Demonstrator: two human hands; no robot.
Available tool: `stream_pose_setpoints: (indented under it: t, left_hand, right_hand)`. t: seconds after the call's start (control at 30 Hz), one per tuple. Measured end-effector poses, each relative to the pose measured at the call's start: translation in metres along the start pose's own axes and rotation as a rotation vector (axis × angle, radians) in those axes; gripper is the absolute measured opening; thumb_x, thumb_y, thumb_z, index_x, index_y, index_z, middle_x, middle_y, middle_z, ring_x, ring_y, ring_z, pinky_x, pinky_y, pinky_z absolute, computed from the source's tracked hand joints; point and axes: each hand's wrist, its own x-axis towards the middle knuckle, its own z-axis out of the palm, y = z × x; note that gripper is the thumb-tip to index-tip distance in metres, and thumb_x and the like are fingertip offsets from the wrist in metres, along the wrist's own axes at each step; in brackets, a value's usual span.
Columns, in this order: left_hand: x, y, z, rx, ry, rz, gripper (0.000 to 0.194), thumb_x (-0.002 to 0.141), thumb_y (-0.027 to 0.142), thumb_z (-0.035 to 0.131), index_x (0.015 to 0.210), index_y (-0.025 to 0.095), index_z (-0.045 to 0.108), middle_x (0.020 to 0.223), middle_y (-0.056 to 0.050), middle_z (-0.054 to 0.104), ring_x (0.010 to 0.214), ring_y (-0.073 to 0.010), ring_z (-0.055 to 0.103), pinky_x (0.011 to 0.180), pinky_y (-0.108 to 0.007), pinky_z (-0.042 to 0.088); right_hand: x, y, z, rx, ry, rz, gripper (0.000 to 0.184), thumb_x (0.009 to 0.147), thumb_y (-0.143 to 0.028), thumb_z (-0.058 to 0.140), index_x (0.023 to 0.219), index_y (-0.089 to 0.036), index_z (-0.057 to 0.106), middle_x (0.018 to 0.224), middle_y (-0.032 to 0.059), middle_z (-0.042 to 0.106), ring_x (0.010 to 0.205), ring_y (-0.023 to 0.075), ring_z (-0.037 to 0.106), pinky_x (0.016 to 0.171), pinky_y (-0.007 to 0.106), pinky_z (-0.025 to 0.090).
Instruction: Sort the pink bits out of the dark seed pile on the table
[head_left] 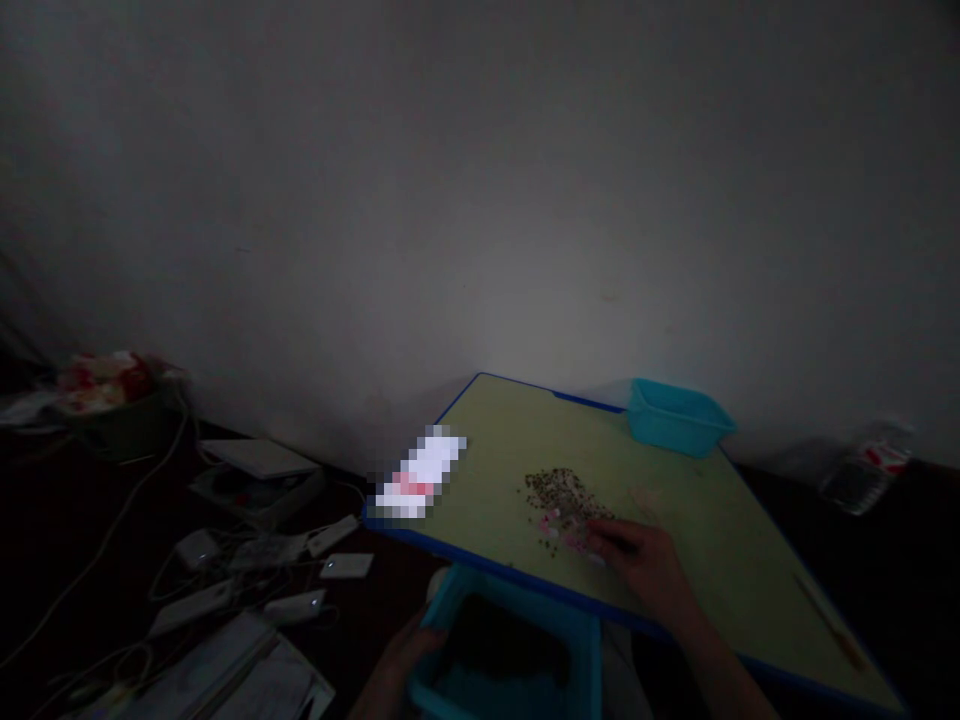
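Observation:
My left hand [409, 645] grips the left rim of a blue plastic basket [589, 640], held below the table's front edge. Dark material [502, 640] lies inside the basket, too dim to name. Above the table, my right hand [637, 560] has its fingers pinched together at a scattered pile of small brown bits [559, 490] mixed with pink and white pieces [574, 535]. Whatever sits between the right fingertips is too small to make out.
The pale table [495, 420] has a blue edge. Another blue basket [675, 425] stands at its back right. A blurred bright screen [424, 475] lies at the left. A thin stick-like tool [832, 625] rests at the right. Cables and white chargers [349, 566] cover the floor.

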Motion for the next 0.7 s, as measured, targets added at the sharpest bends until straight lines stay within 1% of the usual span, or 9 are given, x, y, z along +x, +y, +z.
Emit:
stream_pose_setpoints:
  t: [0.1,0.2,0.27,0.33,0.4,0.53,0.63,0.7]
  left_hand:
    - [0.007,-0.011,-0.007,-0.055,0.01,0.006,0.063,0.064,0.038,0.081,0.124,0.018,0.08,0.093,-0.01,0.091,0.094,-0.0436,0.08,0.077,-0.047,0.058]
    - [0.009,-0.015,-0.01,-0.057,0.027,0.012,0.058,0.066,0.036,0.08,0.12,0.016,0.081,0.088,-0.01,0.091,0.084,-0.0404,0.08,0.071,-0.044,0.056]
    - [0.006,-0.01,-0.008,-0.039,0.037,0.006,0.058,0.066,0.037,0.08,0.121,0.016,0.081,0.088,-0.01,0.09,0.085,-0.041,0.079,0.074,-0.046,0.056]
    - [0.003,-0.005,-0.006,-0.012,0.045,-0.005,0.062,0.065,0.039,0.081,0.123,0.016,0.08,0.088,-0.011,0.09,0.09,-0.0435,0.078,0.08,-0.049,0.056]
    - [0.003,-0.002,-0.006,0.011,0.043,-0.015,0.061,0.063,0.039,0.083,0.12,0.016,0.081,0.087,-0.011,0.089,0.092,-0.0448,0.078,0.083,-0.05,0.056]
    - [0.009,-0.01,-0.013,-0.003,0.04,-0.005,0.052,0.064,0.039,0.083,0.111,0.017,0.083,0.082,-0.011,0.088,0.082,-0.0408,0.077,0.076,-0.047,0.056]
    - [0.013,-0.016,-0.017,-0.05,0.012,0.017,0.043,0.066,0.038,0.082,0.104,0.019,0.085,0.081,-0.01,0.088,0.081,-0.0415,0.078,0.076,-0.049,0.056]
    - [0.011,-0.015,-0.017,-0.057,-0.008,0.024,0.041,0.066,0.038,0.083,0.102,0.02,0.086,0.085,-0.011,0.09,0.084,-0.0423,0.079,0.078,-0.05,0.057]
  right_hand:
    - [-0.001,0.002,0.002,-0.001,-0.007,-0.005,0.028,0.083,-0.041,0.07,0.098,-0.026,0.089,0.102,0.0071,0.086,0.093,0.0341,0.082,0.084,0.047,0.067]
    - [-0.002,0.003,0.003,-0.018,-0.007,-0.005,0.028,0.083,-0.04,0.07,0.098,-0.026,0.089,0.099,0.0073,0.086,0.09,0.0337,0.082,0.082,0.046,0.067]
    - [-0.002,0.003,0.003,-0.02,-0.007,-0.005,0.028,0.083,-0.041,0.07,0.097,-0.027,0.089,0.1,0.0068,0.086,0.09,0.0334,0.082,0.081,0.045,0.068]
    - [-0.001,0.003,0.002,-0.018,-0.011,-0.007,0.028,0.083,-0.041,0.069,0.097,-0.028,0.089,0.1,0.006,0.086,0.091,0.033,0.082,0.081,0.044,0.068]
    - [0.0,0.003,0.001,-0.02,-0.012,-0.01,0.028,0.083,-0.042,0.069,0.097,-0.028,0.089,0.1,0.0053,0.086,0.091,0.0329,0.083,0.082,0.044,0.068]
    - [0.001,0.004,-0.003,-0.041,0.007,-0.013,0.028,0.083,-0.042,0.068,0.096,-0.028,0.089,0.101,0.0056,0.086,0.093,0.034,0.083,0.087,0.048,0.067]
    - [0.002,0.003,-0.004,-0.051,0.013,-0.007,0.028,0.083,-0.041,0.068,0.096,-0.027,0.089,0.101,0.0061,0.086,0.093,0.0343,0.083,0.088,0.049,0.067]
    - [0.003,0.003,-0.004,-0.049,0.016,-0.002,0.028,0.083,-0.042,0.068,0.095,-0.028,0.089,0.101,0.0055,0.085,0.093,0.0342,0.083,0.087,0.049,0.067]
